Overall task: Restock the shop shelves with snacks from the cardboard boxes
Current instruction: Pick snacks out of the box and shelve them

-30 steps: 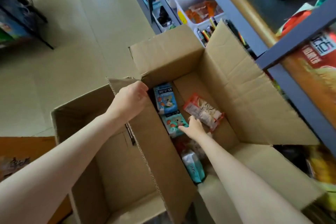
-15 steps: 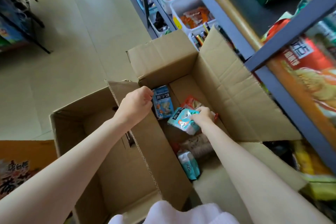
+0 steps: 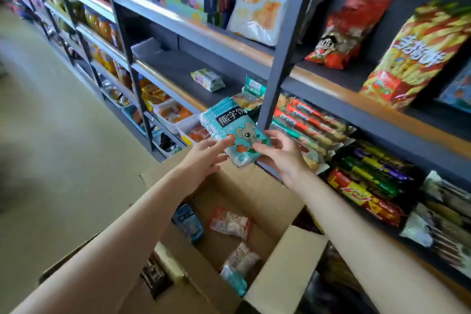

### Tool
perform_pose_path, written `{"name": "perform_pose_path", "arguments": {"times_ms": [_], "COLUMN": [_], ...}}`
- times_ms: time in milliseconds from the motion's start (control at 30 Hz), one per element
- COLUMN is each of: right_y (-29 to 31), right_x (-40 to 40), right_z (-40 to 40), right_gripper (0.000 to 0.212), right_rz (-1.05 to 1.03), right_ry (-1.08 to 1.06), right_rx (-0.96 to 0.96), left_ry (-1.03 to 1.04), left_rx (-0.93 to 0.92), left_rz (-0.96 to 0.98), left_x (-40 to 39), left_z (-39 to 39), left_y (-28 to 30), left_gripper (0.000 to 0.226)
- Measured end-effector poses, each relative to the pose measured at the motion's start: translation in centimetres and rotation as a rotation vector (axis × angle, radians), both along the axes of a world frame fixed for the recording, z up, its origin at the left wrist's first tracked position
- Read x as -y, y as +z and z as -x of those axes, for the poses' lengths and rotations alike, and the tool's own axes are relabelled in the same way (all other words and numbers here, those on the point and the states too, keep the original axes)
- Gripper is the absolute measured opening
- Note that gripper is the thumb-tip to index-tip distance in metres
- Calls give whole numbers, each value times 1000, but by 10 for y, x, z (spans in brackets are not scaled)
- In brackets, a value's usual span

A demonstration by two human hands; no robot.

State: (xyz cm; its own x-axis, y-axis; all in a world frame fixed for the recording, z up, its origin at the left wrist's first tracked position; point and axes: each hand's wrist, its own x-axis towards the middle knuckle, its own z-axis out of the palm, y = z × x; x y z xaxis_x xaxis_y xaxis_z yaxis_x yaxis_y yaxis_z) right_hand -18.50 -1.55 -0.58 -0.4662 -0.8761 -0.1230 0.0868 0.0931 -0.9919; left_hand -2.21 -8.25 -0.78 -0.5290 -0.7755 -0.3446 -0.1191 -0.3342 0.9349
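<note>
- R hand (image 3: 281, 158) pinches teal biscuit pack (image 3: 233, 132) w/ koala print at its lower right corner, thumb on front, fingers behind.
- L hand (image 3: 204, 158) spread, fingers straight, tips touching the pack's lower left edge; not gripping.
- Pack is held in the air, tilted, above the open cardboard box (image 3: 267, 201), in front of the grey shelf upright (image 3: 283, 58), level w/ the mid shelf.
- Box at 6 o'clock from the pack, flaps open. Inside: blue snack pack (image 3: 188, 222) at the left, red-white snack pack (image 3: 229, 223) mid, 2 more small packs (image 3: 240, 260) nearer the cam; contents blurry.
- Mid shelf board (image 3: 173, 66) at 11 o'clock from the pack: one small green-white pack (image 3: 207, 80) lying alone.
- At 3 o'clock: row of long red/green stick packs (image 3: 311, 122), just beside R hand.
- At 1–2 o'clock, upper shelf: red bag w/ cartoon face (image 3: 341, 33), big yellow-red bag (image 3: 418, 53), white cracker bag (image 3: 257, 10).
- At 9 o'clock: tubs of orange snacks (image 3: 173, 112) on the low shelf.
</note>
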Motion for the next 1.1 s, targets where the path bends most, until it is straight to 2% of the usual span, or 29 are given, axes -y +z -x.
{"name": "perform_pose_path", "arguments": {"times_ms": [33, 67, 167, 267, 433, 600, 833, 967, 1033, 1100], "right_y": [16, 31, 69, 106, 155, 177, 189, 191, 186, 179], "right_x": [-16, -31, -75, -120, -188, -238, -282, -286, -281, -273], "right_z": [-2, -4, -2, 10, 40, 50, 71, 76, 82, 92], "right_gripper": [29, 28, 32, 23, 8, 16, 29, 37, 39, 41], "right_rz": [39, 64, 101, 97, 155, 165, 165, 155, 117, 51], "right_ry": [-15, -29, -49, -50, -225, -249, -255, -289, -368, -532], "right_rx": [-6, -28, -118, -202, -171, -82, -185, -374, -520, -661], "left_ry": [-8, -16, -66, -189, -339, -513, -695, -742, -735, -700], "left_rx": [-51, -88, -191, -255, -279, -273, -335, -281, -173, -5], "left_rz": [15, 36, 77, 177, 287, 392, 515, 640, 823, 1045], "left_x": [-8, -16, -42, -65, -101, -136, -177, -180, -178, -170], "left_z": [0, 2, 10, 19, 45, 81, 119, 129, 136, 142], "left_y": [17, 33, 77, 112, 155, 181, 199, 196, 191, 185], "left_gripper": [79, 75, 44, 37, 43, 46, 45, 47, 48, 49]}}
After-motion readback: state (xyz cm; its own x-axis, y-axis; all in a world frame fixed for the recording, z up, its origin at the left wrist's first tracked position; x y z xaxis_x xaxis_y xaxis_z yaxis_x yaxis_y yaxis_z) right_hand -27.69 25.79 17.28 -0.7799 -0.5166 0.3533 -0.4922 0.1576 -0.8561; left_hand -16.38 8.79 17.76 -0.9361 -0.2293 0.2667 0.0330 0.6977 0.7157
